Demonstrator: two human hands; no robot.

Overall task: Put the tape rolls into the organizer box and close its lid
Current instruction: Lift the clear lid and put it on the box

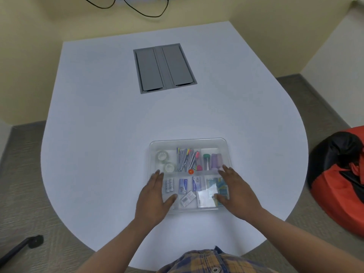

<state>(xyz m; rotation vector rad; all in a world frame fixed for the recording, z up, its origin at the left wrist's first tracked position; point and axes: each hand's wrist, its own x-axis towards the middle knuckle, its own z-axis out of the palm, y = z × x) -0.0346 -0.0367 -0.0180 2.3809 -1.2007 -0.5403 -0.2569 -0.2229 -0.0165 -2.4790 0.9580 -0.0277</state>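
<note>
Pressing: both palms lie flat on the clear lid (189, 143) of the organizer box (228, 152), low in the middle of the frame on the white table (98, 125).
Left hand: the left hand (154, 196) is spread, fingers together and thumb splayed, on the box's left edge; it pinches nothing.
Right hand: the right hand (235, 191) is also spread flat, over the lower right compartment, thumb reaching inward.
Tape rolls: two clear tape rolls (165, 161) lie in the upper left compartment, one just beside the other, under the lid.
Other contents: pens (186, 159), small tubes (213, 160), batteries (169, 185) and little packets (183, 186) fill the other cells.
Stage: the rolls look stowed and the lid looks down; whether it has latched I cannot tell.
Handling: thin clear plastic, probably light, stiff but a bit springy, and slick under a palm; loose contents would likely rattle if it were tipped.
Where to hold: I would press near the rim and corners, where the lid meets the walls, not the flexing middle, and lift it by the two side edges, kept level.
Further off: a grey cable hatch (165, 67) sits in the upper centre of the table; a red and black beanbag (338, 174) is at the right edge.
</note>
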